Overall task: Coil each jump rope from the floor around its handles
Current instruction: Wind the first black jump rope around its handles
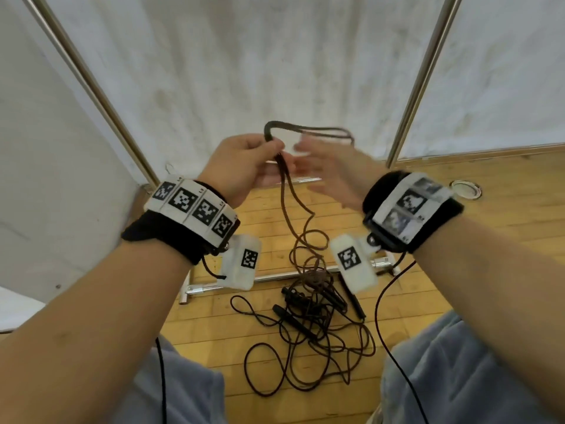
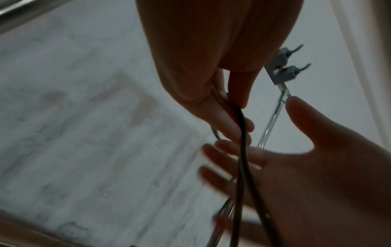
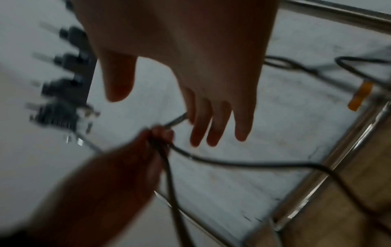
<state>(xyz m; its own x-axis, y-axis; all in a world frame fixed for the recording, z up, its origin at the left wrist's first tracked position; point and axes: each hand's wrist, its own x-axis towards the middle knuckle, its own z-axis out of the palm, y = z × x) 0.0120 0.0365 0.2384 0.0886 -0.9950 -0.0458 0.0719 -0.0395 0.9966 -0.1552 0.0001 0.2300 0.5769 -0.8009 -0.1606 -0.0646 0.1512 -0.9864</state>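
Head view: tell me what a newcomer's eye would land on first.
First, the two raised hands in the middle: the left hand pinches a dark rope folded into a loop, while the right hand, blurred and open, is beside it. Next, the tangle of ropes and black handles on the wooden floor below, between the person's knees.

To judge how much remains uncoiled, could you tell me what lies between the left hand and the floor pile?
In the head view, two rope strands hang from the left hand to the pile.
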